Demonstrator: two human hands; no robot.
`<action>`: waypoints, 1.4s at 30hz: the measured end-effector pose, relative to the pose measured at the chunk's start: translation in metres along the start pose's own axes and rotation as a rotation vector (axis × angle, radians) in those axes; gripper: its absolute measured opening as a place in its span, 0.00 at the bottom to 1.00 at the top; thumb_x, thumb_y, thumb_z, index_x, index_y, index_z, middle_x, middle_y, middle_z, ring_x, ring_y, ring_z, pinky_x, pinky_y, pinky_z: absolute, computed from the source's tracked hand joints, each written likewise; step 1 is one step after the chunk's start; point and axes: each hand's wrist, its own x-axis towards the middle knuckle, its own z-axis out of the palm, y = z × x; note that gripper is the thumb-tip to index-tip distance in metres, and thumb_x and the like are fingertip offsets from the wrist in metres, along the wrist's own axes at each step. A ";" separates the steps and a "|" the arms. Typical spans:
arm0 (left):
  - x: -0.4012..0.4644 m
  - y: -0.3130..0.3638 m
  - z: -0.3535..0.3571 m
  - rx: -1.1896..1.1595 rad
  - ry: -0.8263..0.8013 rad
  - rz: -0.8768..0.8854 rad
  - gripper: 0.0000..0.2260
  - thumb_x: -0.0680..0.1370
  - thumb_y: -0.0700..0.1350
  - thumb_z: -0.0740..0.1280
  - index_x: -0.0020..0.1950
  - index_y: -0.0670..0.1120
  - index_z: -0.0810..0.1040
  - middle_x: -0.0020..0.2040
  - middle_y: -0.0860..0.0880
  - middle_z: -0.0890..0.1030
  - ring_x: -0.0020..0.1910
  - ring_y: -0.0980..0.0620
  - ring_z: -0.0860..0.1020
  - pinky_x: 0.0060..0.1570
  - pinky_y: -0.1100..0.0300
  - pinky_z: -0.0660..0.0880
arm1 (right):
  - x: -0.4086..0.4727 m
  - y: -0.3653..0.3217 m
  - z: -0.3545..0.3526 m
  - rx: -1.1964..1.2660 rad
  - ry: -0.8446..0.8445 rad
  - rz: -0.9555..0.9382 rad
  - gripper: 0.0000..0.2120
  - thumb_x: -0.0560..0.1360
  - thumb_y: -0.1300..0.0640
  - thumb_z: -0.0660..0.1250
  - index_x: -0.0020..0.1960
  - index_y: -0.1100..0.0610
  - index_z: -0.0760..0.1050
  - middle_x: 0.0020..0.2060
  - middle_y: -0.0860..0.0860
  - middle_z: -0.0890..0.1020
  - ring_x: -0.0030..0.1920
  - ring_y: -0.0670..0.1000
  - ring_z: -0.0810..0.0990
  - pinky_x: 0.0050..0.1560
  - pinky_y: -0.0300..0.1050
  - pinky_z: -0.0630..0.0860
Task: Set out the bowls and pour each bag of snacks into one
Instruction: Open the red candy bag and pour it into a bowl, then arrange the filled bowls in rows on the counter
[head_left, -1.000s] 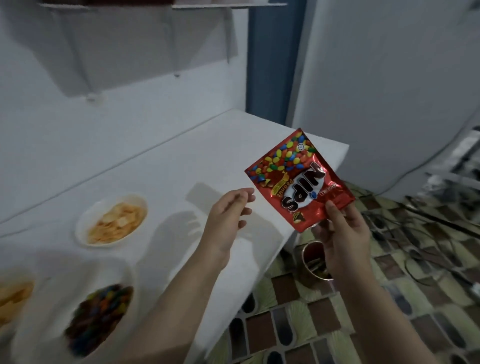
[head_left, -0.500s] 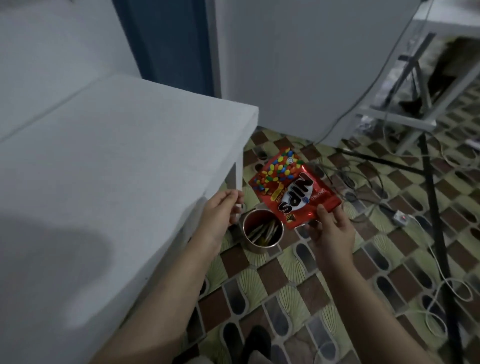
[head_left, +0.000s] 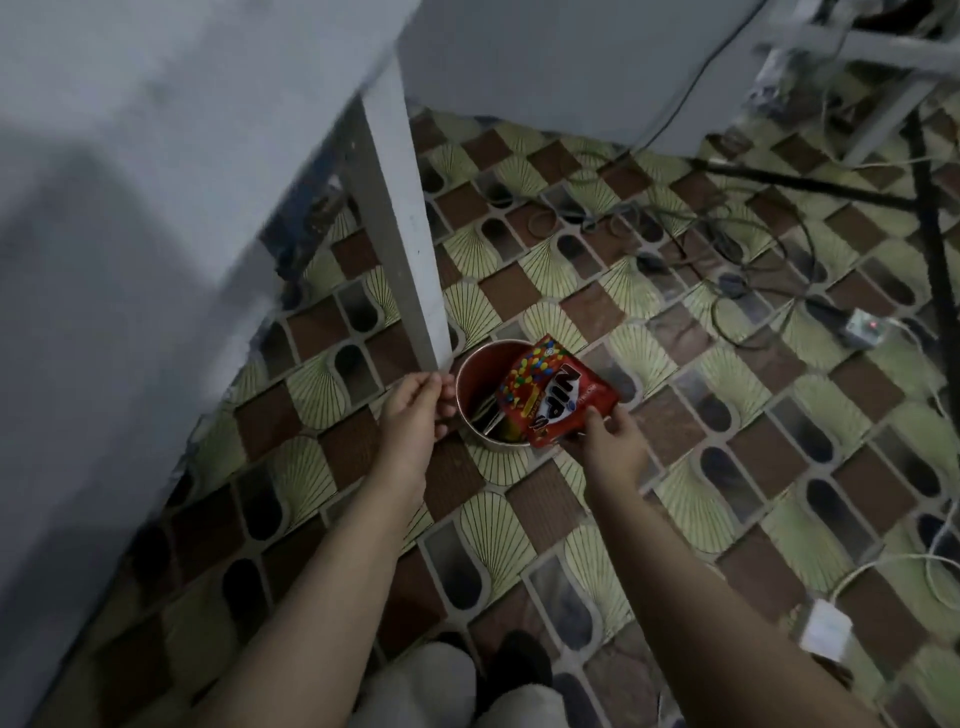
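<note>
Bag (head_left: 558, 397) of Nips sits pinched in your right hand (head_left: 608, 436) over the bin (head_left: 470, 384); your left hand (head_left: 415, 410) curls loosely, gripping nothing.

Right hand (head_left: 610, 436) pinches red candy bag (head_left: 558, 397) by its corner over a round can (head_left: 485, 397) on the patterned floor (head_left: 727, 467); left hand (head_left: 415, 410), fingers curled, beside can near white table leg (head_left: 402, 234).

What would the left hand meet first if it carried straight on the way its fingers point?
Probably the rim of the red can beside the table leg; the left hand sits just short of it, though depth is uncertain.
</note>
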 end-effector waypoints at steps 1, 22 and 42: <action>0.019 -0.018 0.001 0.011 0.007 0.003 0.09 0.83 0.43 0.60 0.48 0.48 0.80 0.39 0.54 0.79 0.39 0.56 0.75 0.39 0.62 0.71 | 0.023 0.022 0.014 -0.035 -0.012 -0.001 0.09 0.80 0.58 0.65 0.59 0.55 0.77 0.47 0.54 0.84 0.44 0.56 0.86 0.42 0.53 0.85; -0.014 0.044 0.037 0.044 -0.055 0.158 0.09 0.84 0.46 0.58 0.54 0.50 0.77 0.44 0.51 0.79 0.42 0.54 0.77 0.43 0.61 0.72 | -0.052 -0.079 0.040 -0.039 -0.004 -0.333 0.12 0.83 0.53 0.57 0.45 0.53 0.76 0.36 0.46 0.80 0.32 0.39 0.77 0.38 0.48 0.78; -0.468 0.233 -0.311 0.071 0.982 0.780 0.10 0.81 0.35 0.60 0.53 0.51 0.74 0.42 0.56 0.78 0.40 0.57 0.77 0.42 0.69 0.72 | -0.609 -0.241 0.068 -0.030 -1.454 -1.180 0.04 0.78 0.58 0.68 0.46 0.50 0.76 0.40 0.41 0.79 0.39 0.47 0.78 0.35 0.33 0.72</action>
